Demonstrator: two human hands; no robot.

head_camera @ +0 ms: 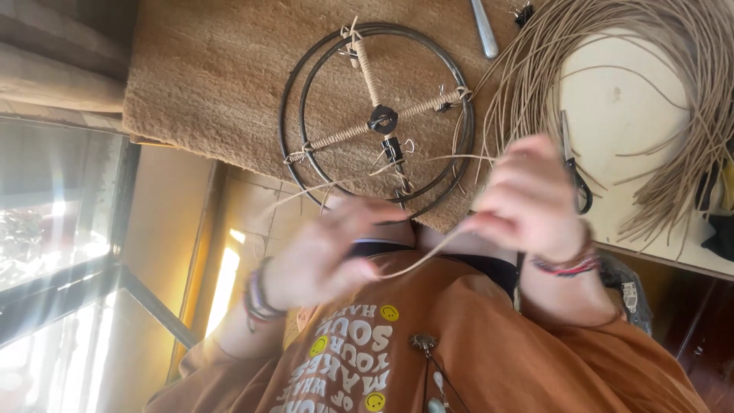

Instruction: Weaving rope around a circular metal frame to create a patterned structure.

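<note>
Two hands are gripping one cane strand (417, 256): left hand (321, 256) pinching at seven o'clock, right hand (527, 200) at two, below the wire hoop frame (376, 118).

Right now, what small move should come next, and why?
Probably draw the cane strand taut: it sags loosely between the left hand and right hand, and the hoop frame has a lower spoke, held by a black clip, that looks only partly wrapped.
</note>
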